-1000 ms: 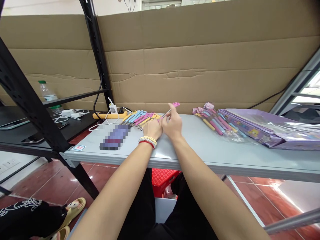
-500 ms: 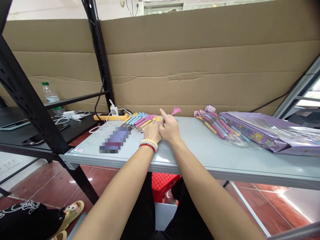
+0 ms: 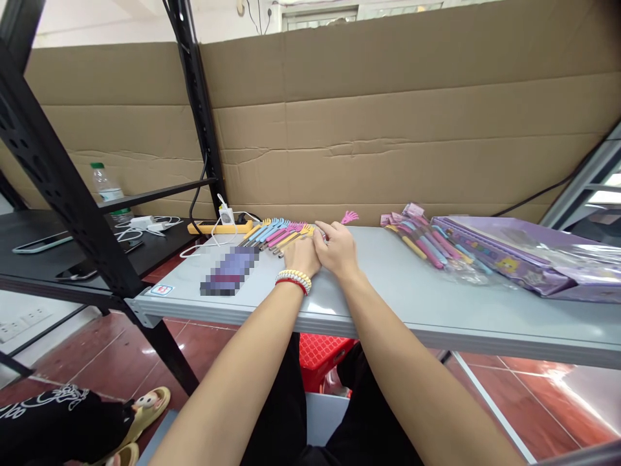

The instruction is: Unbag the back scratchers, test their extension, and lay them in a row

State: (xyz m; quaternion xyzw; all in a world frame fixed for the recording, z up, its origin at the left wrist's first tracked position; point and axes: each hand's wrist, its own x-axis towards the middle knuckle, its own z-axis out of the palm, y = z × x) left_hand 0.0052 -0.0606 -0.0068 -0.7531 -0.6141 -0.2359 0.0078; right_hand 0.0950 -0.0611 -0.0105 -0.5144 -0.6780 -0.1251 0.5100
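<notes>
My left hand [image 3: 304, 255], with a pale bead bracelet and a red cord at the wrist, is closed low over the table. Against it rests my right hand [image 3: 338, 248], its fingers curled in toward the left. A pink hand-shaped back scratcher [image 3: 349, 217] shows its head just beyond my right hand; its shaft runs in behind the fingers and the rest is hidden. Left of my hands lies a row of yellow, blue and pink back scratchers [image 3: 276, 234] with metal shafts. What my left fingers hold is hidden.
Bagged colored back scratchers [image 3: 427, 236] and a purple box [image 3: 514, 255] lie on the right of the grey table [image 3: 388, 298]. A blurred-out flat item [image 3: 230, 270] and a yellow power strip [image 3: 208, 227] sit left. A black post [image 3: 72, 162] and a person's sandalled foot [image 3: 148, 411] are at left.
My right index finger, stretched out before, has curled down toward my left hand. The whole view has shifted slightly, while the table items keep their places.
</notes>
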